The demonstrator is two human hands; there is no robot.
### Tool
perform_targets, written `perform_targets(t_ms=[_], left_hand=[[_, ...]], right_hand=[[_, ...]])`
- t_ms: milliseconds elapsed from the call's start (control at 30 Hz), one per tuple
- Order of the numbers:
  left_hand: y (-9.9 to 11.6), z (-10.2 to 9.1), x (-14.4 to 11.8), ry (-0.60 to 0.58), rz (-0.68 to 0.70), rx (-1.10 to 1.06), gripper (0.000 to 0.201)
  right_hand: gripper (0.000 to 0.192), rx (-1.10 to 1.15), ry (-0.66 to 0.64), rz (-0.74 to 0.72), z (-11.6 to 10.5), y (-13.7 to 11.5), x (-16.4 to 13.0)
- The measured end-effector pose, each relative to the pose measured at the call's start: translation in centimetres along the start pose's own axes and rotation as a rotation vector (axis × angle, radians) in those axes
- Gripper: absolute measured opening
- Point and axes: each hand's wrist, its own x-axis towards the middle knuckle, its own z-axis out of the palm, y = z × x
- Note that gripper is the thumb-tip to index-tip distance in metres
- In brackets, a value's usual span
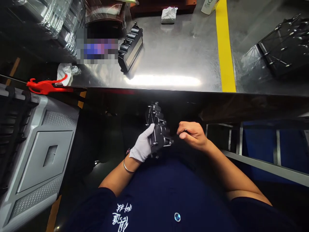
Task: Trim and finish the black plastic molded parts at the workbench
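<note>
My left hand (143,145), in a white glove, is closed around a black moulded plastic part (158,132) with rounded lobes and thin struts. It holds the part in front of my body, below the table's edge. To the right of the part and apart from it, my bare right hand (193,134) is closed in a pinch. A tiny dark tip shows between its thumb and finger, too small to name. On the metal table (181,54) beyond stands a similar black part (131,48) with a scalloped edge and a pale strip.
Yellow tape (224,45) crosses the table, with black strutted parts (287,45) to its right. A white wrapped packet (169,15) lies at the back. Red scissors-like handles (49,86) sit at the left edge, above a grey crate (45,158). A metal frame (265,162) stands right.
</note>
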Motion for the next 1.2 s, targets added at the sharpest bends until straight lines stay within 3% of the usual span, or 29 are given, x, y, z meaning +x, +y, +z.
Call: perform_targets(t_ms=[67,133,200,267,333,433,567,633,733,800,900,1000,1100,1200], left_hand=[[0.7,-0.3,-0.3,-0.135,-0.144,0.086,0.047],[1.2,-0.5,-0.5,-0.248,-0.276,0.204,0.063],[1.5,-0.6,-0.5,-0.31,-0.375,0.332,0.069],[1.5,-0.9,-0.4,-0.329,-0.395,0.479,0.066],[1.5,-1.3,-0.3,-0.319,-0.312,0.599,0.049],[1.7,-1.8,-0.1,-0.225,-0.022,0.555,0.023],[1.9,-1.5,-0.1,-0.093,0.286,0.56,0.015],[1.7,-0.9,-0.3,-0.095,0.414,0.62,0.018],[1.1,-0.2,-0.7,-0.081,0.514,0.511,0.016],[0.7,0.0,-0.7,-0.039,0.51,0.389,0.019],[0.5,0.2,-0.4,-0.029,0.44,0.276,0.019],[0.5,0.3,-0.1,-0.042,0.362,0.179,0.013],[0.6,0.5,0.1,-0.031,0.208,0.035,0.02],[0.8,0.7,0.2,-0.033,0.155,-0.082,0.028]], right_hand=[[0.031,0.061,0.205,0.092,-0.5,0.3,0.3],[0.042,0.117,0.304,0.194,-1.0,0.7,0.6],[0.065,0.195,0.194,0.28,-1.3,1.0,0.9],[0.072,0.25,0.049,0.334,-1.5,1.2,0.9],[0.066,0.248,0.016,0.369,-1.8,1.3,0.8],[0.054,0.161,0.173,0.436,-2.1,1.4,0.7],[0.043,0.138,0.349,0.526,-1.1,1.1,1.0],[0.043,0.187,0.343,0.537,0.1,0.6,1.1],[0.051,0.34,0.183,0.522,1.8,0.0,1.3],[0.056,0.468,0.089,0.54,2.2,-0.4,1.4],[0.04,0.503,0.115,0.593,1.8,-0.8,2.0],[0.035,0.419,0.106,0.565,1.1,-1.3,2.5],[0.036,0.342,0.076,0.511,1.2,-1.6,2.7],[0.031,0.099,0.171,0.375,1.6,-1.3,2.5]])
